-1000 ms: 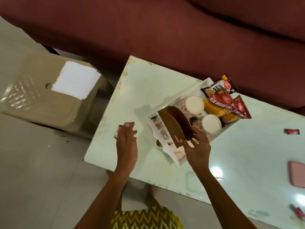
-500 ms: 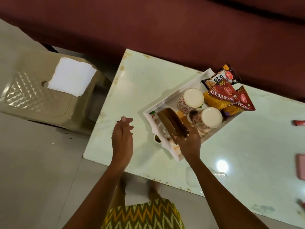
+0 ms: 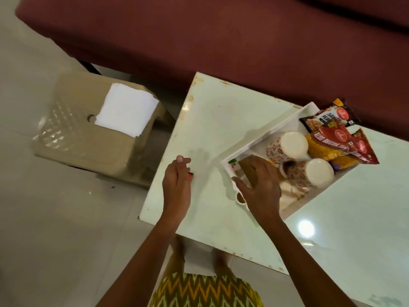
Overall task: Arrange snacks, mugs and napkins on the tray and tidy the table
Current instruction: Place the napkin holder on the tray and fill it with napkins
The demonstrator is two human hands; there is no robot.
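A white tray [image 3: 261, 138] lies at an angle on the pale green table [image 3: 217, 111]. It holds two red-patterned mugs [image 3: 292, 144] [image 3: 318, 172], red and yellow snack packets [image 3: 332, 138] at its far end, and white napkins [image 3: 292, 191] at its near end. My right hand [image 3: 259, 185] lies palm down with fingers spread over a brown flat holder [image 3: 245, 162] in the tray's near-left corner. A small white cup [image 3: 240, 198] shows just under that hand. My left hand [image 3: 177, 185] rests on the table left of the tray, fingers curled against a small red packet [image 3: 190, 175].
A beige plastic stool [image 3: 77, 140] stands left of the table with a stack of white napkins [image 3: 128, 109] on top. A maroon sofa [image 3: 243, 41] runs along the table's far side. The table's near edge is just in front of my body.
My right hand has lowered the brown holder from upright into the tray and now lies flat over it. My left hand has shifted onto the small red packet.
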